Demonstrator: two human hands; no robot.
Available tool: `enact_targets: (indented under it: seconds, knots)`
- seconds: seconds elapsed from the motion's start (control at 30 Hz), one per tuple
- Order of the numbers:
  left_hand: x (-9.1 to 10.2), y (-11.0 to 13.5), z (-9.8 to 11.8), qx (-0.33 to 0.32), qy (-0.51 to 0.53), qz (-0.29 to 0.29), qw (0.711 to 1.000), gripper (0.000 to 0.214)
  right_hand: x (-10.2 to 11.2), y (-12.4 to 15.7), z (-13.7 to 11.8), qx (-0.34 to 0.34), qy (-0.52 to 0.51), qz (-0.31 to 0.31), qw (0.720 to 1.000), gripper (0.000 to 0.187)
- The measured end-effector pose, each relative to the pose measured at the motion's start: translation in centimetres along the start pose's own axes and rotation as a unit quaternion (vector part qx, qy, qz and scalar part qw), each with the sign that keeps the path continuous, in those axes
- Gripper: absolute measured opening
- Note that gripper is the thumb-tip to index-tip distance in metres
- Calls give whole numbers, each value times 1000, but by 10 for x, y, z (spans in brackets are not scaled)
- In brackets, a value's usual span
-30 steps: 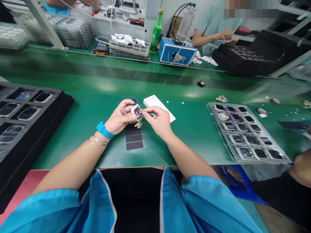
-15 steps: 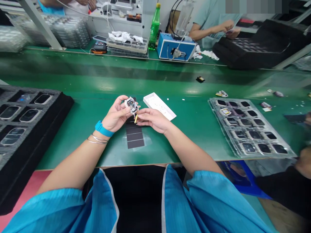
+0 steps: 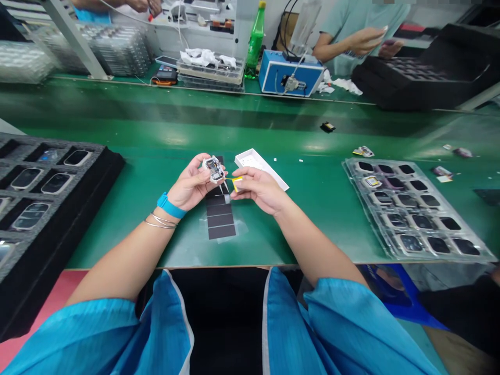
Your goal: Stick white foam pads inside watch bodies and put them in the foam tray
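Apparently a two-handed hold at mid-counter. Small electronic module, clear-framed with circuitry exposed, raised off the green counter in the left grip, fingers and thumb closed around its edges, exposed face turned up toward the camera, likely for a clear view of that side. Right grip pinching a small yellow strip between thumb and forefinger, held by one end with its thin tip just beside the module, contact not visible; material too small to tell. Directly beneath the hands, a row of dark rectangular pads on clear film, flat on the counter. White shallow tray just beyond the right grip. Black foam tray of device parts at left, clear blister tray of similar parts at right, both flanking the work area within reach. Co-worker's hands across the belt, well apart.
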State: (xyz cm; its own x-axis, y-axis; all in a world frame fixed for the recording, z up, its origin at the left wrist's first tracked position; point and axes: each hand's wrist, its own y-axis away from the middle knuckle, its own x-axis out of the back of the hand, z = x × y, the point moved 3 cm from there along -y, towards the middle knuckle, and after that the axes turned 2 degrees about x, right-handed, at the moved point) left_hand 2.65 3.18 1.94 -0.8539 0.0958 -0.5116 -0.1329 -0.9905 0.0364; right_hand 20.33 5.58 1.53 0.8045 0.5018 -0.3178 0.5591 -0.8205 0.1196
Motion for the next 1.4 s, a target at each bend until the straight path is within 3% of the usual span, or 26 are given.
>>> enact_targets:
  seconds: [0.1,0.2,0.47,0.6,0.7,0.83,0.93,1.0,1.07,1.2,1.4]
  knots:
    - [-1,1,-3,32,-10,-2,999,50,5,1,-10,147,57,70,985,38]
    - [-5,2,-11,63,-1,-24,998,53,3,5,-16,273,143,98,946,33]
    - [-11,4,-29,130,-9,-63,990,47,-1,8,-16,372,351,94,854,26]
    - [-15,3,-29,133,-6,-41,990,35,-1,8,-14,374,414,102,824,25]
    - [-17,2,-28,125,-37,-1,992,23,-3,2,-11,365,437,96,817,25]
    - [-9,-3,-23,132,-70,64,987,9,-6,-20,-7,309,414,88,852,30]
    - [9,-10,-11,131,-63,114,983,7,-6,-35,0,207,376,98,898,26]
    - [21,-14,-2,135,-48,142,979,7,-9,-35,7,124,405,82,902,13]
    - [28,-15,2,160,-44,138,976,8,-13,-28,13,77,490,46,867,8]
    - [28,-10,-5,211,-58,86,972,9,-20,-11,16,86,629,31,772,18]
    - [21,-4,-15,208,-65,83,972,10,-19,-8,19,81,645,31,760,11]
